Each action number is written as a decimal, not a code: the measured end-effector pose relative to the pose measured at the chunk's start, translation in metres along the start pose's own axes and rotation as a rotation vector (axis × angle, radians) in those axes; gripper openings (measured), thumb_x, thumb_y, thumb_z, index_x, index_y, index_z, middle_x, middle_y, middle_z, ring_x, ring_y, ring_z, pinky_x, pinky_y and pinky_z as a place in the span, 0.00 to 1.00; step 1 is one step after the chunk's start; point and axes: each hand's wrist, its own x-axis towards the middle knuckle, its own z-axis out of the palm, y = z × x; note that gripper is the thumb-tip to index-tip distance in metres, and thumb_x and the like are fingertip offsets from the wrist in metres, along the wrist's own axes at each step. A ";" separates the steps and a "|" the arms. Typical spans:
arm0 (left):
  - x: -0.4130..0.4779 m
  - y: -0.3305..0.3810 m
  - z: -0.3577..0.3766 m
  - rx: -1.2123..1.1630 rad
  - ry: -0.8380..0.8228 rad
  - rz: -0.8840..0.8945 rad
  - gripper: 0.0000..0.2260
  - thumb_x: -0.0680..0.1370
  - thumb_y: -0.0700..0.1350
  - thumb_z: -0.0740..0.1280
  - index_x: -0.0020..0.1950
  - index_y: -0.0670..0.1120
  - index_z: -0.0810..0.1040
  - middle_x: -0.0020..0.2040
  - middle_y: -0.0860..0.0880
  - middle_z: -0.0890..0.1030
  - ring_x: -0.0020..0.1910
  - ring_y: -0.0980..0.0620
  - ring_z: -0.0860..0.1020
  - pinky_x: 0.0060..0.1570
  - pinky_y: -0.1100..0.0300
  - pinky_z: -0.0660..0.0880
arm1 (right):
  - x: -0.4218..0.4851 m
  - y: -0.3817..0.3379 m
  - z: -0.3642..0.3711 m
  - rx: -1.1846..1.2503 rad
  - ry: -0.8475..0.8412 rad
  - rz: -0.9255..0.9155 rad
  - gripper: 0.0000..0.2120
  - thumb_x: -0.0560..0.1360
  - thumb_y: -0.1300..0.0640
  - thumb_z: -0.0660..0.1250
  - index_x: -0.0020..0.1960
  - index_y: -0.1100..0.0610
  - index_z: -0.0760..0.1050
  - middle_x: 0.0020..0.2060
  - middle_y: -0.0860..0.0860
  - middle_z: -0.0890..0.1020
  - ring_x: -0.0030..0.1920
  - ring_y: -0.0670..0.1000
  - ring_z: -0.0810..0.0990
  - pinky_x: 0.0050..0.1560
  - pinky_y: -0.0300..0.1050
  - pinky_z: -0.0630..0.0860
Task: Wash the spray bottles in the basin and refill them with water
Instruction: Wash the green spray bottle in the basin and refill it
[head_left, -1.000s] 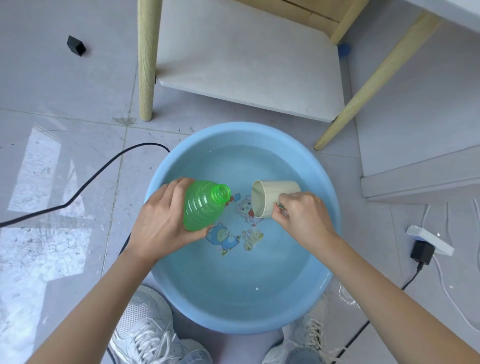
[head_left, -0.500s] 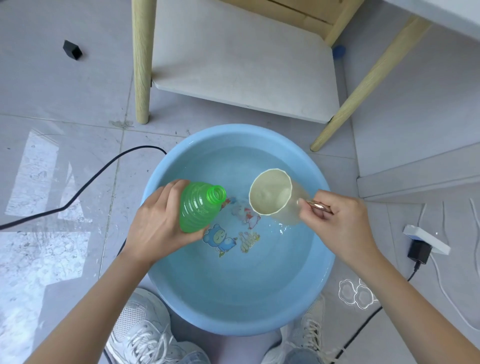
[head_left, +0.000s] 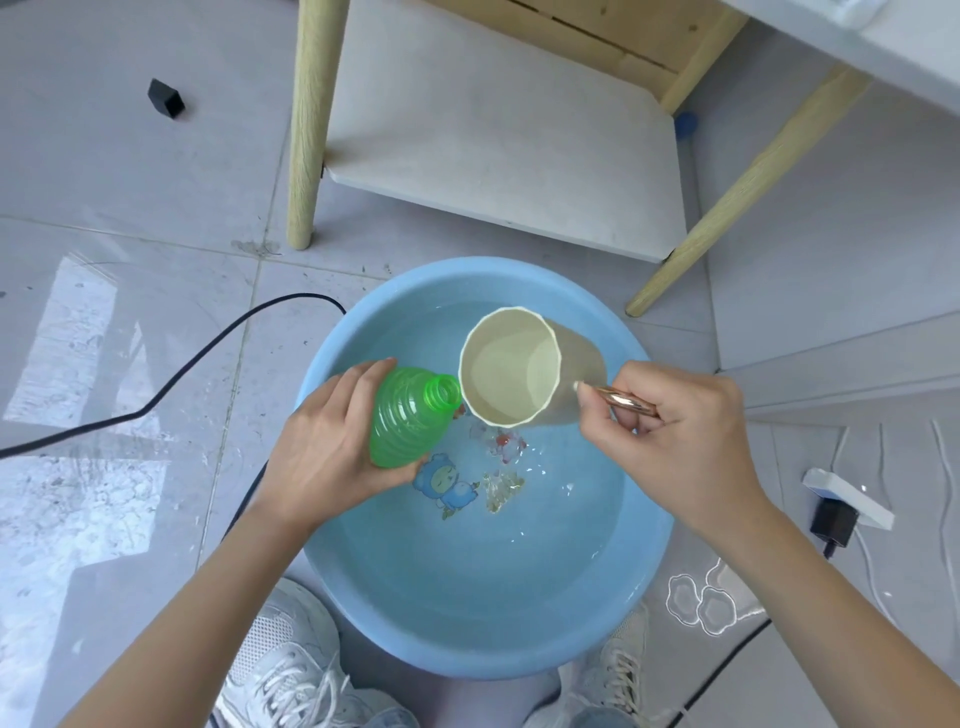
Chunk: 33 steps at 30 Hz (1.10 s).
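A blue basin (head_left: 644, 566) with water stands on the floor between my feet. My left hand (head_left: 322, 447) grips a green ribbed spray bottle (head_left: 408, 415) without its cap, tilted over the water with its open neck pointing right. My right hand (head_left: 675, 441) pinches the shiny metal handle of a cream cup (head_left: 511, 374). The cup is lifted above the water, tipped with its mouth facing me, and holds water. Its rim sits right beside the bottle's neck.
A white low shelf (head_left: 493, 130) with wooden legs (head_left: 306, 124) stands behind the basin. A black cable (head_left: 171, 384) runs across the tiles at left. A white power strip (head_left: 847, 496) with a black plug lies at right. My white shoes (head_left: 291, 670) flank the basin's near rim.
My right hand has lifted the cup out of the water and brought it up beside the bottle's neck. The bottle has stayed over the basin, its neck raised a little.
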 end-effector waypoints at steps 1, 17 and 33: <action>0.000 0.000 0.000 -0.002 0.002 0.000 0.38 0.65 0.65 0.66 0.65 0.40 0.71 0.56 0.44 0.79 0.51 0.44 0.80 0.43 0.55 0.77 | 0.001 0.000 0.001 -0.039 0.002 -0.038 0.19 0.69 0.60 0.69 0.26 0.60 0.62 0.23 0.45 0.60 0.28 0.48 0.61 0.30 0.27 0.58; 0.001 -0.002 0.002 -0.018 0.035 -0.002 0.38 0.65 0.65 0.65 0.65 0.39 0.72 0.56 0.44 0.80 0.49 0.43 0.81 0.45 0.57 0.74 | 0.016 -0.005 0.002 -0.187 0.019 -0.315 0.18 0.72 0.62 0.66 0.27 0.61 0.64 0.23 0.51 0.65 0.26 0.54 0.62 0.36 0.35 0.60; -0.001 -0.004 0.003 -0.062 0.027 -0.008 0.38 0.66 0.64 0.67 0.65 0.39 0.72 0.57 0.44 0.79 0.50 0.44 0.80 0.43 0.55 0.77 | 0.022 -0.014 0.000 -0.242 0.003 -0.381 0.18 0.73 0.62 0.66 0.27 0.60 0.64 0.28 0.46 0.60 0.29 0.51 0.58 0.37 0.35 0.58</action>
